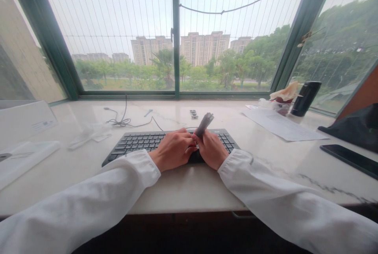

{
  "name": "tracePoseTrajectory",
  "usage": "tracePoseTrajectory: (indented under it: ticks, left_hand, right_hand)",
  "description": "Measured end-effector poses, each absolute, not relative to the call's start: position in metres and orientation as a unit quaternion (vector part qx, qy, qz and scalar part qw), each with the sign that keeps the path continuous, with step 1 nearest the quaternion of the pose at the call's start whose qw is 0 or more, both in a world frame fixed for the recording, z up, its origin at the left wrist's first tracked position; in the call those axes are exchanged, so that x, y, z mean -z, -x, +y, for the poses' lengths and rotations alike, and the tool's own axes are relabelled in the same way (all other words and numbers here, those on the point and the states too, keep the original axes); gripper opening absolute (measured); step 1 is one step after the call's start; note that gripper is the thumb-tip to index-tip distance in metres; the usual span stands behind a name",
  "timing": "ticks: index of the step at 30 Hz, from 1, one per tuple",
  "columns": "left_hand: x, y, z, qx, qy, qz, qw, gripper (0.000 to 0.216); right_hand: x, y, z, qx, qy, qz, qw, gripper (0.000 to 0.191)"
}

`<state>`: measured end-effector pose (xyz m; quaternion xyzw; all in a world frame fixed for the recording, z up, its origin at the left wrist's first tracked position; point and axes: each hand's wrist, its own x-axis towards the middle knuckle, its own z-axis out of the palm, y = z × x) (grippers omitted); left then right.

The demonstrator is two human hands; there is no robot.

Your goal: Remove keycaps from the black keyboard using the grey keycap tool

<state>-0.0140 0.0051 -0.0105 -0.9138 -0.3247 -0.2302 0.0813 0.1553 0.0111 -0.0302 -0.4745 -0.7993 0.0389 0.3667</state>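
Observation:
A black keyboard [138, 143] lies on the pale marble counter [183, 187] in front of the window. Both my hands rest over its right half, close together. My right hand [211, 149] is closed round a slim grey tool [204, 124] that sticks up and away from me. My left hand [174, 149] is curled beside it, fingertips pinched at the tool's lower end. What the fingertips press on is hidden. A few small dark keycaps [193, 114] lie on the counter behind the keyboard.
A black cable [124, 121] coils behind the keyboard. White boxes and papers [26, 143] sit at the left. At the right are a paper sheet [283, 126], a black cylinder [305, 98], a black phone [350, 159] and a dark bag [357, 126].

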Motion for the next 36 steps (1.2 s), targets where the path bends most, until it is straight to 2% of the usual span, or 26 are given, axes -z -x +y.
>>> tracePoseTrajectory:
  ticks: [17, 36]
  left_hand:
    - [0.0113, 0.0158, 0.0059, 0.23, 0.912, -0.334, 0.056, 0.017]
    - [0.0143, 0.0104, 0.0058, 0.19, 0.918, -0.322, 0.134, 0.02]
  right_hand:
    - [0.0315, -0.1561, 0.0105, -0.041, 0.465, -0.797, 0.382, 0.016]
    - [0.0351, -0.157, 0.012, -0.014, 0.456, -0.799, 0.392, 0.015]
